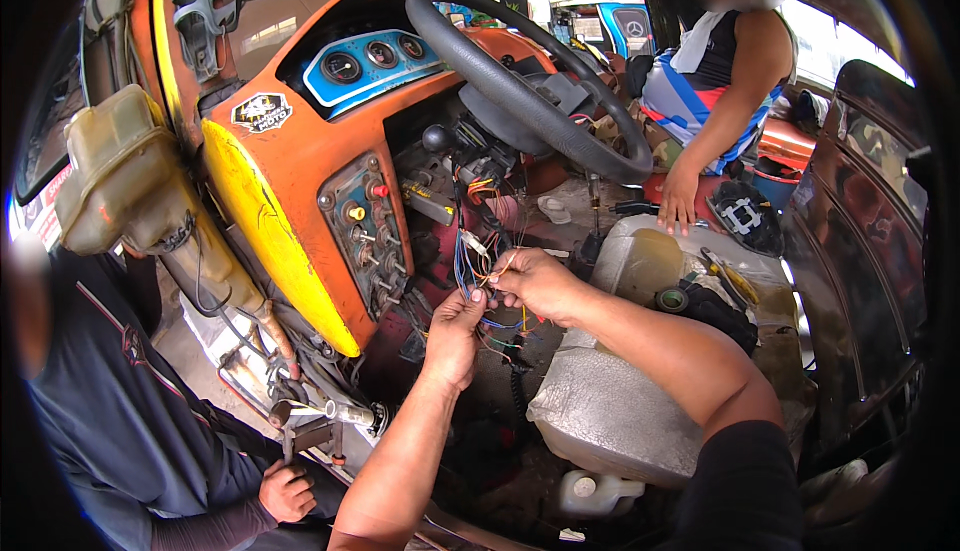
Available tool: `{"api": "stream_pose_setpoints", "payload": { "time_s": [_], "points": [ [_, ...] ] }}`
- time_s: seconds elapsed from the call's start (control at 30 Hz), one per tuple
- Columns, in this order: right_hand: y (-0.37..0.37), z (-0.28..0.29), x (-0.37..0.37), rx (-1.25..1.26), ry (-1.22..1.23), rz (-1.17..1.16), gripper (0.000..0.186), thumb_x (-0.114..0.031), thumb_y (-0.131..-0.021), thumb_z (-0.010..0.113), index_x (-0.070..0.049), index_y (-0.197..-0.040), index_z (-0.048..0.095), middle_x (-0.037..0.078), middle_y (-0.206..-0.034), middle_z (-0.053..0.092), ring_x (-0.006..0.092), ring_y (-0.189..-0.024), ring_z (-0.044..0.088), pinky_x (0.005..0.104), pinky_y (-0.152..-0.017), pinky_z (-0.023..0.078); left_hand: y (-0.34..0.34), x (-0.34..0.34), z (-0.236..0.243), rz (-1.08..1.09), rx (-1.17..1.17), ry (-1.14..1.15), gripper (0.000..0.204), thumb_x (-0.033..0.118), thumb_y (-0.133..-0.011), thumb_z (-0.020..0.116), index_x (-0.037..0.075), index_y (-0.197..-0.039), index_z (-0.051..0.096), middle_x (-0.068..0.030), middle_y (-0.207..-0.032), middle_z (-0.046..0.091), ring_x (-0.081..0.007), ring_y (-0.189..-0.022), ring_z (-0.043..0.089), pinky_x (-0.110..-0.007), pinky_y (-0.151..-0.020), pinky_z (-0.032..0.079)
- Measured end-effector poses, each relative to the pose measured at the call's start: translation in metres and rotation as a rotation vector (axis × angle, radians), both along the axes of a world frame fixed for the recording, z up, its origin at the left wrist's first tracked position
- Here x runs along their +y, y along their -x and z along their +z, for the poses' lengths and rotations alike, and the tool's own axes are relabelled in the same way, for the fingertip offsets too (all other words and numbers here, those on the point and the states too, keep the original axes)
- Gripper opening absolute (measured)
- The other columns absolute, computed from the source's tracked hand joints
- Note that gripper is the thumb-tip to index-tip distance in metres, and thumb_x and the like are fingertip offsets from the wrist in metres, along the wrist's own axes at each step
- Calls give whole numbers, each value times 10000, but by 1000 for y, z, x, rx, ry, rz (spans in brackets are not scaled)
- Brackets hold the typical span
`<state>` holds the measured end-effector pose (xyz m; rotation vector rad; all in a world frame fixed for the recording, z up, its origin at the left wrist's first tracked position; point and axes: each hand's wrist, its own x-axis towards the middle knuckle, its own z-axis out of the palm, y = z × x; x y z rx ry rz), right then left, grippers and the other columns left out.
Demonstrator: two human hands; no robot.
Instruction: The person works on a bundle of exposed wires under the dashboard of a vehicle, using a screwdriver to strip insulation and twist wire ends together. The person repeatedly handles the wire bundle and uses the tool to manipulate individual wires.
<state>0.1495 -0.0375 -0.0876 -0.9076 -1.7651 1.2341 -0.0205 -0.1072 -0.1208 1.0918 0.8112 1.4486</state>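
Below the steering column, a loose bundle of thin coloured wires [461, 263] hangs down, with a white plug connector [474, 243] among the strands. My left hand [454, 336] pinches some wires between thumb and fingertips. Close beside it, my right hand [543, 287] has its fingers closed on wires too, and a pale strand sticks up from them. More loose wire ends [512, 343] in green, red and blue dangle just under my hands. Which exact strands sit inside each grip is hidden by the fingers.
Above stands a black steering wheel [480, 51], next to an orange dashboard [330, 166] with blue gauge cluster and switch panel [365, 236]. Right lies a silver-covered engine box [620, 396] with tools on it. One person [720, 81] sits far right; another [150, 401] is at the left.
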Motion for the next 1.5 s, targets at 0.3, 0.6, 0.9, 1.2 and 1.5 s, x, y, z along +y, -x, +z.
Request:
{"api": "stream_pose_setpoints", "payload": {
  "time_s": [0.3, 0.6, 0.9, 1.2, 1.5],
  "points": [
    [9, -1, -3, 157, -120, -36, 130, -118, -1058, 660, 0, -1026, 704, 49, -873, 718, 122, -726, 658, 309, -674, 538, 13, 11, 2, -67, 25, -24, 187, 257, -1128, 606, 101, -1067, 688, 14, -966, 679, -90, -802, 566, -257, -724, 453],
    [-20, 27, 1, 7, -330, 252, 174, 58, -933, 672, 2, -1095, 643, 33, -861, 668, 90, -760, 626, 288, -685, 521, 20, -17, -1, 91, 310, 6, 239, 271, -1113, 665, 62, -1134, 779, 29, -845, 707, -42, -680, 522, -223, -621, 408],
    [-3, 29, -35, -94, -361, 93, 65, 20, -961, 732, 41, -1018, 712, 69, -806, 733, 126, -728, 690, 317, -681, 571, 27, -39, 24, 347, 288, 15, 241, 288, -1069, 740, 83, -970, 659, 1, -844, 700, -68, -686, 532, -250, -634, 425],
    [-6, 24, -33, -15, -341, 79, 90, 29, -959, 752, 39, -1031, 697, 62, -824, 734, 112, -765, 695, 307, -694, 581, 41, -20, 48, 210, 333, 48, 229, 247, -1039, 777, 65, -917, 711, 27, -772, 676, -53, -593, 507, -241, -553, 379],
    [6, 17, -21, 37, -403, 35, 192, -114, -981, 778, 31, -1099, 735, 73, -825, 733, 137, -788, 691, 333, -718, 552, 15, -2, 43, 273, 366, -71, 63, 78, -1018, 730, 17, -1019, 746, -9, -841, 721, -78, -683, 634, -236, -604, 508]
  ]
}}
